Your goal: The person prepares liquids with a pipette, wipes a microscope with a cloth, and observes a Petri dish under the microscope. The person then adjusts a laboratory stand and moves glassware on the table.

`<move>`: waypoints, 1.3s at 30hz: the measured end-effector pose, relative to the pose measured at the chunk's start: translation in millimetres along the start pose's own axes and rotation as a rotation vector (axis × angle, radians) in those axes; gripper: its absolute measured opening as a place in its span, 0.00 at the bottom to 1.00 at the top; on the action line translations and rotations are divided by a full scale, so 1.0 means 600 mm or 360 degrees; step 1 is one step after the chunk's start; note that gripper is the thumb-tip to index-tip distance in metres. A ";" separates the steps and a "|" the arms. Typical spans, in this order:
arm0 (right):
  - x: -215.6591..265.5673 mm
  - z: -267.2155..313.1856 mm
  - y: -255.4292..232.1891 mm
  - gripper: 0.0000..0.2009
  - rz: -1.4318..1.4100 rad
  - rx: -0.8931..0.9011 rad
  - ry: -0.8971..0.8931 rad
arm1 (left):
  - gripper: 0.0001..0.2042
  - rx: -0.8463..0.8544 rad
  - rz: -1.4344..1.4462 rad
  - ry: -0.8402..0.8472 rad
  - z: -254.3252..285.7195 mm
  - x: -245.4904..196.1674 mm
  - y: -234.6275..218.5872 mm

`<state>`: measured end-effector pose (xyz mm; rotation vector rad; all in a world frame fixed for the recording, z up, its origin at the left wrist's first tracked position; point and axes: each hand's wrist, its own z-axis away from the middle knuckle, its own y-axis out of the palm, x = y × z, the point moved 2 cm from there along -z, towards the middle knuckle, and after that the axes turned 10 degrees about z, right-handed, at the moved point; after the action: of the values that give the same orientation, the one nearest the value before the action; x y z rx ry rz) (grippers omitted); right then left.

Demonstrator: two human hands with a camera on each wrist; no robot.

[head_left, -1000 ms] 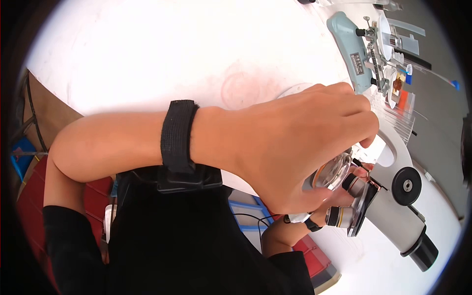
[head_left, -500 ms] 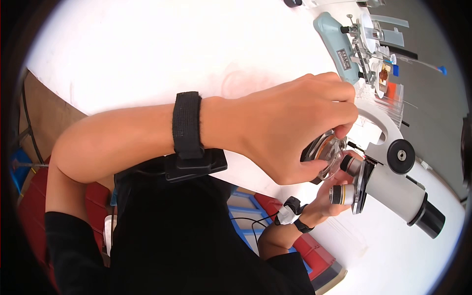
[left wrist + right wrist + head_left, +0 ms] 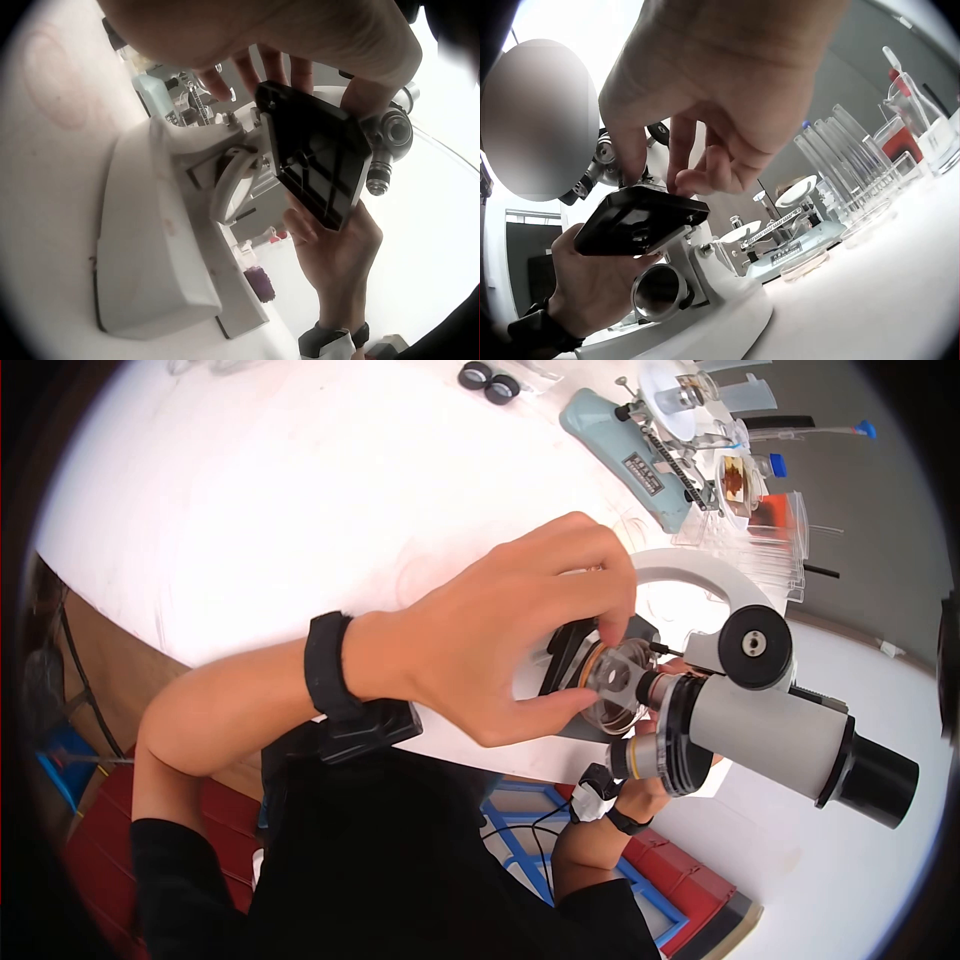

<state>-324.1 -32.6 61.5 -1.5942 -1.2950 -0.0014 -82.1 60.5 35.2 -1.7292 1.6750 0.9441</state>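
A grey-white microscope (image 3: pixel 770 730) tilts to the right in the head view. A clear round glass dish (image 3: pixel 612 678) is at its black stage (image 3: pixel 322 161), under the objectives (image 3: pixel 637 757). My left hand (image 3: pixel 520 630) reaches over from the left, its thumb and index finger pinching the dish's rim. My right hand (image 3: pixel 712 105) is on the far side, partly hidden by the objectives in the head view. Its thumb and bent fingers come down on the dish just above the stage in the right wrist view. Below the stage, a round mirror (image 3: pixel 660 291) shows.
A pale blue balance (image 3: pixel 625 460) stands at the back of the white table. Beside it are several test tubes (image 3: pixel 847 157) in a rack and a glass beaker (image 3: pixel 926 127). Two black round pieces (image 3: pixel 488 382) lie farther left.
The head view has shifted, so the hands and balance sit farther left. My left thumb and index finger have spread wider at the dish, and more of the dish and black stage shows.
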 end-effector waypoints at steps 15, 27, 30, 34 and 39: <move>0.011 -0.030 0.013 0.14 -0.0392 0.0086 -0.0097 | 0.14 0.0109 0.0008 -0.0062 -0.026 -0.017 -0.003; 0.040 -0.051 0.035 0.06 -0.0695 -0.0022 0.0054 | 0.11 0.0097 -0.0040 0.0020 -0.025 -0.004 0.000; 0.050 -0.056 0.031 0.04 -0.0554 0.0033 0.0198 | 0.11 0.0095 -0.0036 -0.0010 -0.027 -0.005 0.000; 0.049 -0.060 0.029 0.05 -0.0641 0.0069 0.0147 | 0.11 0.0073 -0.0004 -0.0019 -0.027 -0.003 0.002; 0.042 -0.068 0.027 0.08 -0.0721 0.0129 0.0005 | 0.11 0.0063 -0.0001 0.0005 -0.028 -0.001 0.002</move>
<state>-279.0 -40.8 83.5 -1.2045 -1.6075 -0.2296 -81.4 47.8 45.9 -1.7064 1.6838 0.9020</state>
